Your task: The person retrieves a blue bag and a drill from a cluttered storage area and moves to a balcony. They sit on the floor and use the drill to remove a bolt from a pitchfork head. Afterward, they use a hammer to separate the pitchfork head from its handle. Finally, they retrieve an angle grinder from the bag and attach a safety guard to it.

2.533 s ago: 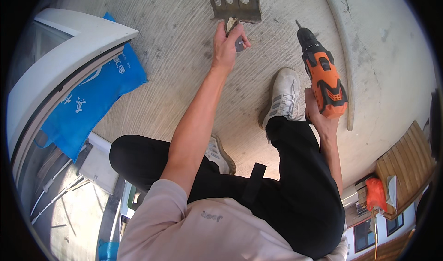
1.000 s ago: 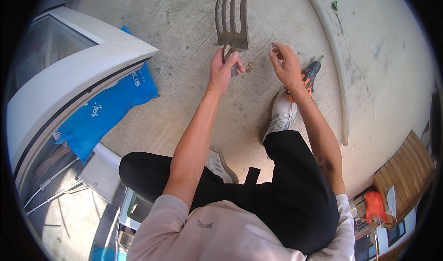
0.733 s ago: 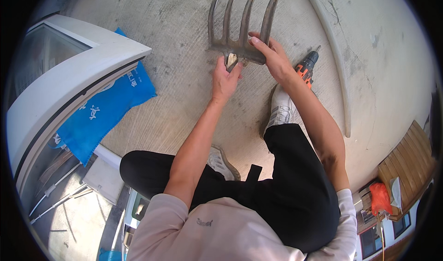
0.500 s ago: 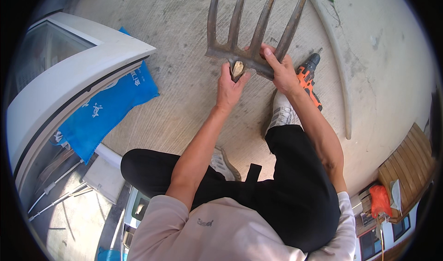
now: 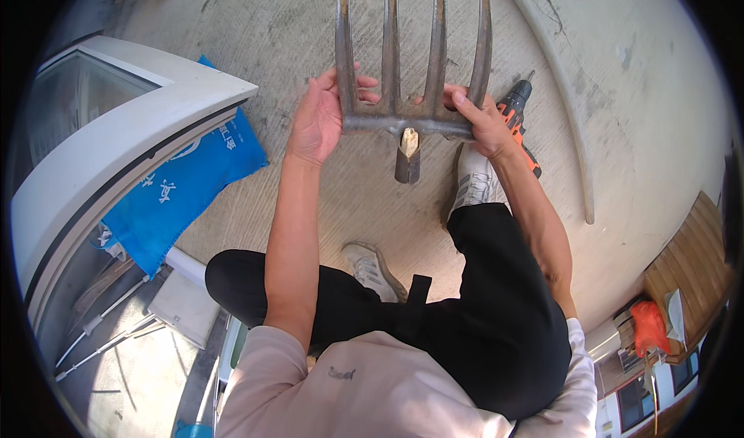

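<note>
A dark metal fork head [image 5: 411, 125] with several long tines is held up ahead of me, tines pointing away. A broken, pale wood stub [image 5: 409, 143] sticks out of its short socket [image 5: 408, 168]. My right hand [image 5: 484, 122] grips the right end of the crossbar, thumb over the front and fingers behind. Beside the left outer tine is my left hand [image 5: 319, 120]; its fingers reach out behind that tine and the thumb stands apart, so it looks open. Whether its palm presses on the metal is hard to tell.
An orange and black cordless drill [image 5: 518, 120] lies by my right shoe [image 5: 474, 178]. Farther right, a long pale pole [image 5: 570, 101] rests on the concrete. At left are a white-framed glass panel [image 5: 132, 105] and a blue bag [image 5: 194, 182]. A wooden slatted surface [image 5: 690, 267] stands lower right.
My left hand has let go of the socket and moved to the left outer tine. The fork head has turned so its tines point more straight ahead; my right hand keeps its grip.
</note>
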The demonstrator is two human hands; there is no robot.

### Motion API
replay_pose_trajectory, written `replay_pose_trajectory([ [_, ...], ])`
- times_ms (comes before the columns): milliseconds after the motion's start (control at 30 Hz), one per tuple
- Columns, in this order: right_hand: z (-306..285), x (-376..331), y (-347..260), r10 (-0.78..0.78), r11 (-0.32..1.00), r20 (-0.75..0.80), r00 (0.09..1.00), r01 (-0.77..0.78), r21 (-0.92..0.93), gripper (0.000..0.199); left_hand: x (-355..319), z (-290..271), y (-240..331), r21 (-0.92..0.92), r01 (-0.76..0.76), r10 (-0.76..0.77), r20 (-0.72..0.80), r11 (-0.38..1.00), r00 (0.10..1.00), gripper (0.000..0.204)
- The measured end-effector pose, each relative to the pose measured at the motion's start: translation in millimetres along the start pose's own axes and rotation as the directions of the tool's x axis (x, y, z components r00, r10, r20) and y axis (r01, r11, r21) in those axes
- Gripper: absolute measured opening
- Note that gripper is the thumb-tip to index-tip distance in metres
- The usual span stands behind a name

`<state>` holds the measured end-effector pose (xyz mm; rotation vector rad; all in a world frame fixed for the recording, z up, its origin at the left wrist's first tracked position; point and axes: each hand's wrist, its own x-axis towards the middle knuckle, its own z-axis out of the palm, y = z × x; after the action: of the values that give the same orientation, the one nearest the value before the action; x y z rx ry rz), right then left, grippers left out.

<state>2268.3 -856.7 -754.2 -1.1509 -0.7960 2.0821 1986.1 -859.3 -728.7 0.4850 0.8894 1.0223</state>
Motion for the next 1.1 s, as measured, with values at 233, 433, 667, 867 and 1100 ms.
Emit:
replay_pose_trajectory([
  [233,13.7,-11.0,-7.1,-0.067,0.979,0.129,0.989,0.090,-0.181,0.044,8.8,10.1,-14.4,0.308,0.023,0.054,-0.241,0.951,0.969,0.054],
  [433,2.4,-18.7,-3.3,-0.082,0.959,0.119,0.990,0.111,-0.260,0.044,-3.6,30.1,-12.2,0.343,-0.048,0.147,-0.269,0.938,0.952,0.057],
  [667,-11.9,-21.6,-15.6,-0.161,0.964,-0.067,0.985,0.142,-0.223,0.051,-3.9,54.5,-4.3,0.487,-0.190,0.366,-0.295,0.852,0.883,0.059],
  [867,-33.4,-49.4,-2.1,-0.249,0.932,-0.311,0.917,0.139,-0.336,0.039,-11.5,61.7,4.7,0.520,-0.275,0.492,-0.343,0.809,0.800,0.059],
  [1100,-43.6,-78.9,30.4,-0.270,0.924,-0.419,0.867,0.111,-0.366,0.036,-51.0,65.5,42.2,0.822,-0.346,0.641,-0.029,0.452,0.767,0.053],
])
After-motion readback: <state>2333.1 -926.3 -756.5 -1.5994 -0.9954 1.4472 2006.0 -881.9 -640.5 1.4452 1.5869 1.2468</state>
